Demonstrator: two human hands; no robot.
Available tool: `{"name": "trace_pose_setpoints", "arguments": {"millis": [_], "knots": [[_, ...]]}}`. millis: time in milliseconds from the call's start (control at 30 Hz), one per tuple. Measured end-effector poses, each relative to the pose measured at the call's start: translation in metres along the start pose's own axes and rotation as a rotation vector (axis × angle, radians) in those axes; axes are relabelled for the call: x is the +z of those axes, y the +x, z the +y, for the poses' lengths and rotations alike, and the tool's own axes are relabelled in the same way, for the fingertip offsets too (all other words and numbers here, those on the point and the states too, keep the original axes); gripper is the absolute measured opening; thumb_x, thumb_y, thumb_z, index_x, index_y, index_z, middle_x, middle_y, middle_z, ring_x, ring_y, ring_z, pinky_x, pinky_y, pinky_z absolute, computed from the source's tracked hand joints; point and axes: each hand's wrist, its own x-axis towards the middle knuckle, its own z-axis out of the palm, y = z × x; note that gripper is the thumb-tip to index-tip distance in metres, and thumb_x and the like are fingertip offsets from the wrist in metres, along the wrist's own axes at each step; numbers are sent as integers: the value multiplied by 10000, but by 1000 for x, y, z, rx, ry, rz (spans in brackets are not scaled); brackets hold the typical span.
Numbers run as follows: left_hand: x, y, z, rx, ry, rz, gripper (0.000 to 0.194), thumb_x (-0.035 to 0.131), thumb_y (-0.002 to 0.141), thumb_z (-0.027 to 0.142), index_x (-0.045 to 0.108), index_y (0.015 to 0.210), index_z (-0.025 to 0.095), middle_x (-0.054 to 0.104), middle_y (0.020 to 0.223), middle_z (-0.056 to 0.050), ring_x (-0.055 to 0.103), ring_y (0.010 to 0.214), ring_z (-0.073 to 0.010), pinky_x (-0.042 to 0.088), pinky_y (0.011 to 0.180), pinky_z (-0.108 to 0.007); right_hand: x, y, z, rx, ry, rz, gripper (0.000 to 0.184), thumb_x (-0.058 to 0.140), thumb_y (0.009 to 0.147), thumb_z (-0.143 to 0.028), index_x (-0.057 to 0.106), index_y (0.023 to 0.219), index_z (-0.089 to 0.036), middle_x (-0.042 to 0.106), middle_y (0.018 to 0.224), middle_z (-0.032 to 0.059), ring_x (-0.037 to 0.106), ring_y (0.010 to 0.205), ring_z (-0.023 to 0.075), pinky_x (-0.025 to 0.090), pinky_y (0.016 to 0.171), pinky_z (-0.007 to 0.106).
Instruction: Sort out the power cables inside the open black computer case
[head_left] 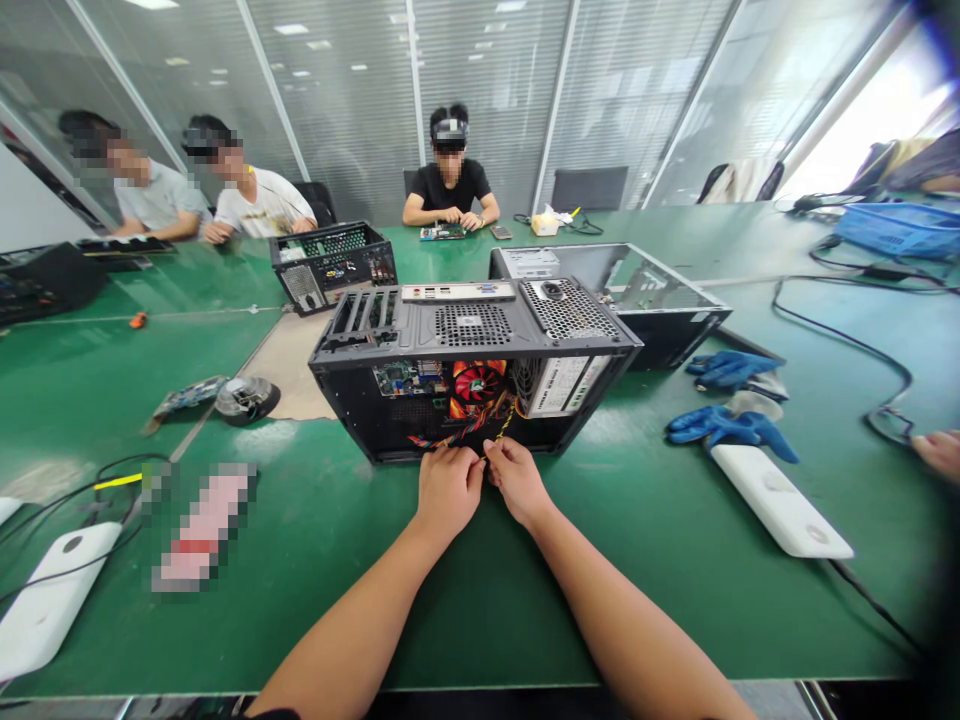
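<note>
A black computer case [360, 400] lies in front of me with its open side toward me. Inside it show a red-and-black fan [478, 383], a motherboard [401, 378] and a power supply [568, 388] with a white label. A bundle of coloured wires [450, 437] hangs near the lower edge. My left hand [448, 487] and my right hand [519, 484] meet at the case's open side, fingers closed. Between their fingertips they pinch a thin yellow-and-black cable [508, 417] that runs up toward the power supply. Its end is hidden by my fingers.
Behind the case stands an opened case shell [667, 335]; another computer case [334, 262] is at back left. Blue gloves [731, 428] and a white device [780, 500] lie right. Left are another white device [56, 600] and cables. Several people sit across the green table [637, 590].
</note>
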Motion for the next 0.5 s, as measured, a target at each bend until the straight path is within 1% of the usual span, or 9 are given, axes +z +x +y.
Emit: {"name": "trace_pose_setpoints", "arguments": {"millis": [100, 200, 400, 500], "knots": [[1, 0, -1, 10, 33, 22, 85, 565, 891, 253, 609, 832, 210, 661, 805, -31, 584, 868, -211, 376, 805, -346, 0, 0, 0, 0, 6, -3, 444, 716, 712, -523, 413, 616, -213, 339, 466, -91, 277, 418, 66, 212, 415, 232], [2, 0, -2, 26, 59, 16, 71, 592, 884, 278, 611, 853, 217, 659, 828, -34, 580, 903, -218, 384, 816, -347, -1, 1, 2, 5, 15, -12, 438, 720, 712, -517, 419, 623, -212, 335, 468, -93, 271, 416, 64, 203, 414, 232], [2, 1, -2, 26, 69, 13, 140, 518, 931, 264, 619, 845, 216, 656, 836, -40, 580, 902, -210, 382, 832, -345, -2, 2, 1, 7, 36, -45, 428, 722, 732, -492, 429, 616, -203, 359, 467, -89, 290, 419, 59, 224, 420, 224], [2, 2, -1, 3, 57, 1, 130, 529, 923, 252, 610, 831, 211, 656, 826, -35, 585, 883, -205, 384, 806, -333, -2, 1, 0, 15, 37, -44, 439, 729, 722, -499, 428, 608, -200, 366, 467, -88, 287, 416, 55, 219, 416, 221]]}}
